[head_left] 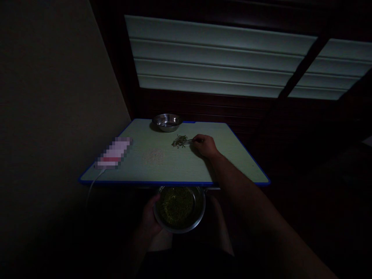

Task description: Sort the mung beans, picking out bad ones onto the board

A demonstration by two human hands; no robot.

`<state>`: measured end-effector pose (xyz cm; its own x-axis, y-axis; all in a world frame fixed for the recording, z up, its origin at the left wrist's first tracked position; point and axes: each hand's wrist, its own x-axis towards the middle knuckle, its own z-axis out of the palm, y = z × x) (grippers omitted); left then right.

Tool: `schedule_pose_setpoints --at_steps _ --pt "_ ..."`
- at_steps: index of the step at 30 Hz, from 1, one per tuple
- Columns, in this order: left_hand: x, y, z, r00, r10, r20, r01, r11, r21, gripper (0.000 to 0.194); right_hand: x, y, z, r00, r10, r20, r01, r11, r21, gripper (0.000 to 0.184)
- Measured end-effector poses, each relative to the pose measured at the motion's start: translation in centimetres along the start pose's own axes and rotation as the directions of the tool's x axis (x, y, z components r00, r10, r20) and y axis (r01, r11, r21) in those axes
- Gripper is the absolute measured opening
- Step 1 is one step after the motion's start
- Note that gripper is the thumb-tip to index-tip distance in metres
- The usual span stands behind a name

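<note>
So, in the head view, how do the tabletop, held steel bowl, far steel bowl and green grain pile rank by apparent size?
1. Tabletop
2. Held steel bowl
3. Far steel bowl
4. Green grain pile
The bowls' true size order is unsure: the held one is nearer the camera.

Pixelated flat item (113, 154) on L side of surface (232, 164), lying at an angle; pinkish-white w/ red band, details n/a. Thin white cable (92, 186) from its near end, hangs over the near L edge. Surface: pale greenish top w/ blue edge trim (145, 182). Plain dark wall (52, 85) on L. Bkgd: dark reddish-brown wood frame (203, 101) beyond far edge, w/ large pale panel (215, 60) w/ horiz. lines & similar smaller panel (331, 69) to its R, dark slanted bar (302, 64) btwn. Far R too dark to ID.
</note>
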<state>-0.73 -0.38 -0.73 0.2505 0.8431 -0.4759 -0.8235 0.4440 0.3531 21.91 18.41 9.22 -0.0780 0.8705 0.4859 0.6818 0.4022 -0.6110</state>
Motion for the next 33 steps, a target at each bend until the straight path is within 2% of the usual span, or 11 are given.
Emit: schedule_pose_setpoints --at_steps 5,11,22,30,33 --pt "0.0 0.0 0.0 1.000 0.000 0.028 0.000 1.000 -0.008 0.024 0.0 -0.3 -0.1 0.999 0.041 0.034 -0.041 0.999 0.008 0.016" --pt "0.2 0.0 -0.4 0.999 -0.011 0.051 0.012 1.000 -0.016 0.025 -0.1 -0.2 -0.1 0.999 0.022 0.029 -0.022 1.000 0.015 0.013" --pt "-0.3 0.0 0.5 0.999 0.023 -0.025 -0.023 1.000 0.017 0.025 -0.1 -0.4 -0.2 0.999 0.030 0.030 -0.031 0.999 0.010 0.013" --pt "0.2 -0.1 -0.5 0.998 0.015 0.063 -0.015 1.000 -0.012 0.023 -0.1 -0.1 0.0 0.999 -0.001 0.050 0.001 1.000 0.010 0.014" --pt "0.3 0.0 -0.7 0.999 0.005 0.044 -0.004 1.000 -0.003 0.024 -0.2 -0.2 0.0 0.998 -0.010 0.059 0.008 1.000 0.029 0.014"
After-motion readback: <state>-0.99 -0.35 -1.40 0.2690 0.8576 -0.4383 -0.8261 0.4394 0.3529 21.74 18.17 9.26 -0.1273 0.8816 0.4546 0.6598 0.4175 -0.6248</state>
